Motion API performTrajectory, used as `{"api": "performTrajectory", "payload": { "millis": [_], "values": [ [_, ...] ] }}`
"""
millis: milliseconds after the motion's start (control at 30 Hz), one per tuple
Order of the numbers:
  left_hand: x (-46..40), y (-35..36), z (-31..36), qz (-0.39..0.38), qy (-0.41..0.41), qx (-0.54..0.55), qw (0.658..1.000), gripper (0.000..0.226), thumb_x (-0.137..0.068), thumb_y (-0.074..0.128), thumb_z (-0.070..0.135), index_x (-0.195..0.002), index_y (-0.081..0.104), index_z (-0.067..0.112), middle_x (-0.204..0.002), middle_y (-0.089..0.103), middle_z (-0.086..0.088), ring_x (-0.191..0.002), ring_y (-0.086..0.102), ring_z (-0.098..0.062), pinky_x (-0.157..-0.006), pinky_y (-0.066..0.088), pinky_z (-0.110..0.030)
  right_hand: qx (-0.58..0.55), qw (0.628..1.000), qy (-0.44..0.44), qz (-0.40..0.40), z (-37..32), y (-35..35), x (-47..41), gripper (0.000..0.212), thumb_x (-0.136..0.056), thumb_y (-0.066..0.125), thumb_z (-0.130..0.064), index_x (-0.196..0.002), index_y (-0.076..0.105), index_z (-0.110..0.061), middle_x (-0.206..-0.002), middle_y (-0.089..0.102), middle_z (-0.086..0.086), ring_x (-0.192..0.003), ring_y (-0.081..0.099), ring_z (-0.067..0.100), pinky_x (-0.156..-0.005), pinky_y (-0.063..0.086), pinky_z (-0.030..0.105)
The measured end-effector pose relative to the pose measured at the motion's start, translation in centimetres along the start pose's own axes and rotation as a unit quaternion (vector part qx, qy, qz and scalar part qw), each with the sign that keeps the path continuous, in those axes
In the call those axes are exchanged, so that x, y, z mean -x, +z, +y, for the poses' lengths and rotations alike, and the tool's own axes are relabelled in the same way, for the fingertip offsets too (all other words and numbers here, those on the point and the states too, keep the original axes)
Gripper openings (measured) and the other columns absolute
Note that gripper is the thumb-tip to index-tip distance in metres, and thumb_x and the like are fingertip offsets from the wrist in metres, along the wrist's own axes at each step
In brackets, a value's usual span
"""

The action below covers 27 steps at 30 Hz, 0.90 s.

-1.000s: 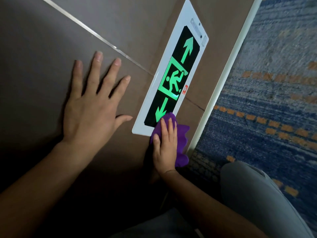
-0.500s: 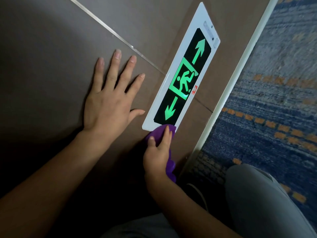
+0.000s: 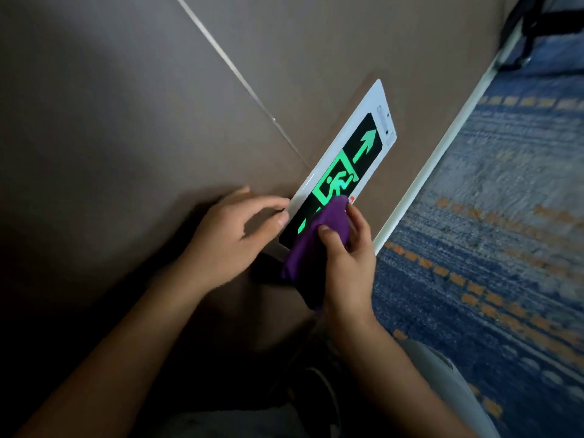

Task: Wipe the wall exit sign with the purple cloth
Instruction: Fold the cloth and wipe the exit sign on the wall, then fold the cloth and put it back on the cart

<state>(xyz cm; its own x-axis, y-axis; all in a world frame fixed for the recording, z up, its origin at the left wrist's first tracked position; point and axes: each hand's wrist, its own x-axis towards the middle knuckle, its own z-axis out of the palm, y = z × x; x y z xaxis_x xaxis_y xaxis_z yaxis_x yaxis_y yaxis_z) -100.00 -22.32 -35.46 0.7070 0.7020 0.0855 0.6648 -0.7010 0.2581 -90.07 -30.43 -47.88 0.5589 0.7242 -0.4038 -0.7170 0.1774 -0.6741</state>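
- Since half a second ago, the left hand (image 3: pixel 234 235) has left its flat, spread rest on the wall and come in beside the sign; the right hand (image 3: pixel 344 263) has carried the purple cloth (image 3: pixel 319 241) up from the sign's lower end onto its black face.
- Head view: the exit sign (image 3: pixel 344 172) lies as a long white-framed panel on the brown wall (image 3: pixel 126 121), running from about 7 o'clock to 1 o'clock across the middle of the frame.
- Its green running figure and the arrow toward 1 o'clock show; the cloth hides most of the lower arrow.
- The purple cloth covers the sign's lower part, just below the running figure, and hangs bunched toward 6 o'clock past the sign's lower end.
- The right hand grips the cloth, thumb on its front and fingers curled round its far edge, pressing it to the sign.
- The left hand sits at 9 o'clock of the cloth, fingers half-curled and loose, holding nothing; its fingertips lie at the sign's white left border, though contact cannot be told.
- A pale skirting strip (image 3: pixel 442 153) runs at 3 o'clock of the sign, with blue patterned carpet (image 3: pixel 489 216) beyond it.
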Motion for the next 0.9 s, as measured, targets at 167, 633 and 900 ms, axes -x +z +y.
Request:
{"api": "performTrajectory", "payload": {
  "millis": [167,633,900],
  "values": [
    [0.0,2.2,0.6,-0.104,-0.146,0.278,0.944,0.045,-0.096,0.061,0.058,-0.133,0.066,0.035,-0.126,0.072,0.016,-0.127,0.063,-0.001,-0.109,0.049,-0.023,0.099,0.99,-0.096,-0.006,-1.7,0.8,1.1,0.057,-0.091,0.07,-0.019,-0.144,0.054,-0.034,-0.137,0.063,-0.011,-0.127,0.062,0.009,-0.111,0.05,0.042],
    [-1.7,6.0,1.9,0.023,-0.072,0.409,0.91,0.015,-0.102,0.066,0.019,-0.114,0.071,0.012,-0.101,0.077,0.0,-0.088,0.068,0.0,-0.085,0.053,-0.021,0.227,0.95,-0.207,-0.052,-4.9,-1.9,0.7,0.049,-0.105,0.044,-0.044,-0.148,0.051,-0.022,-0.143,0.062,-0.003,-0.134,0.056,0.01,-0.116,0.044,0.039],
    [-4.2,6.7,6.4,-0.055,-0.056,0.498,0.864,0.02,-0.108,0.056,0.022,-0.115,0.073,0.014,-0.109,0.078,0.0,-0.102,0.069,-0.005,-0.097,0.052,-0.028,0.384,0.915,-0.123,-0.028,-13.5,-7.7,-2.0,0.054,-0.099,0.058,-0.047,-0.142,0.056,-0.014,-0.13,0.07,0.002,-0.111,0.069,0.005,-0.092,0.055,0.022]
  ]
}}
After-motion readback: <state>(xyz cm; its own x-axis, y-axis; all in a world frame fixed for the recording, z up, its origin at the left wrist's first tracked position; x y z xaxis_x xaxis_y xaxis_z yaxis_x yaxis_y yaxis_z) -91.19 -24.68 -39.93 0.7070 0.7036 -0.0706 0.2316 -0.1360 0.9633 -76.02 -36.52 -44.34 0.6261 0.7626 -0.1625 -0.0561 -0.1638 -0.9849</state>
